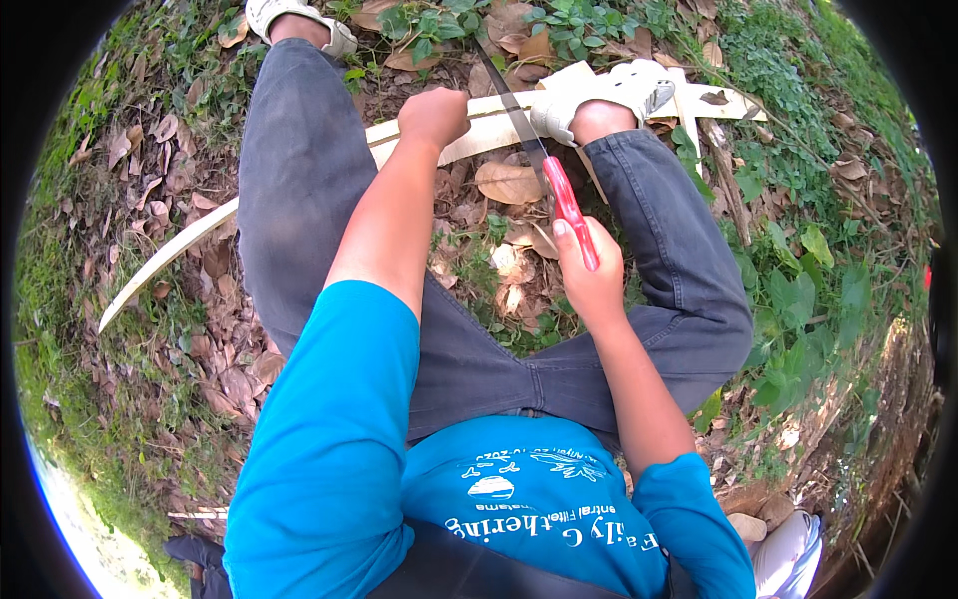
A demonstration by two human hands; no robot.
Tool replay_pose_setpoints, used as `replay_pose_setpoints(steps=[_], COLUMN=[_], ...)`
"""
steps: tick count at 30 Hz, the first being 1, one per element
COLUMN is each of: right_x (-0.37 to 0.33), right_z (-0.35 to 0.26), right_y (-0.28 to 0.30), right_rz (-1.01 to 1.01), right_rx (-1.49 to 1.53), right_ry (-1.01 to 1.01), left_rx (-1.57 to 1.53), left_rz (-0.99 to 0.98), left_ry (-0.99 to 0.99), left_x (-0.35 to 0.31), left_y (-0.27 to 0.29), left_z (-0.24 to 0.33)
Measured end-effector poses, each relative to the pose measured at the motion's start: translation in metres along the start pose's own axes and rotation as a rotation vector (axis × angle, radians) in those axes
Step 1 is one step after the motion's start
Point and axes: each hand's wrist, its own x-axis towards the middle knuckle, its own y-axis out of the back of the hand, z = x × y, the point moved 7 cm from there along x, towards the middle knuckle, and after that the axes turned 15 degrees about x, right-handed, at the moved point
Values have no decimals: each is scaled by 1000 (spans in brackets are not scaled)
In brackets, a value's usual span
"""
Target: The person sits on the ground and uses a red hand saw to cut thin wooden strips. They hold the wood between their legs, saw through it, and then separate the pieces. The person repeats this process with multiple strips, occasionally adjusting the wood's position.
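Note:
My right hand (591, 275) is closed round the red handle (564, 200) of a handsaw. Its long, dark saw blade (514, 110) slants away up and to the left, lying across pale wooden strips (489, 137) near my right foot. Just left of the blade, my left hand (434, 118) is clenched at the strips and seems to grip them; its fingertips are turned out of sight. The strips run across in front of me, and a long curved end (165, 258) comes out left of my left leg.
My right shoe (609, 95) rests by the strips, where shorter pale pieces (689, 115) cross. My left shoe (304, 20) is at the far left. Dry leaves (509, 183) and green plants (798, 299) cover the ground. Another person's light trouser leg (790, 554) shows at lower right.

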Motion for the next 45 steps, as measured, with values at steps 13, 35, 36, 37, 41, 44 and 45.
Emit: replay_pose_setpoints(steps=[13,35,36,37,41,44,45], right_x=[-59,-30,-28,-28,-70,-80,-73], right_z=[-13,35,35,33,-13,-50,-57], right_y=[36,-8,-5,-2,23,43,43], right_rz=[-3,-70,-77,-83,4,23,-2], right_rx=[-4,-80,-87,-93,-12,77,59], right_ry=[-222,36,17,-1,-192,-277,-222], left_rx=[-61,-97,-92,-87,-60,-64,-63], left_rz=[-86,-152,-157,-162,-207,-232,-231], left_ry=[2,-4,-11,-19,-30,-21,-17], left_x=[6,17,18,18,20,19,19], left_y=[11,0,-3,-4,6,2,4], left_z=[-5,-11,-11,-12,-11,-13,-12])
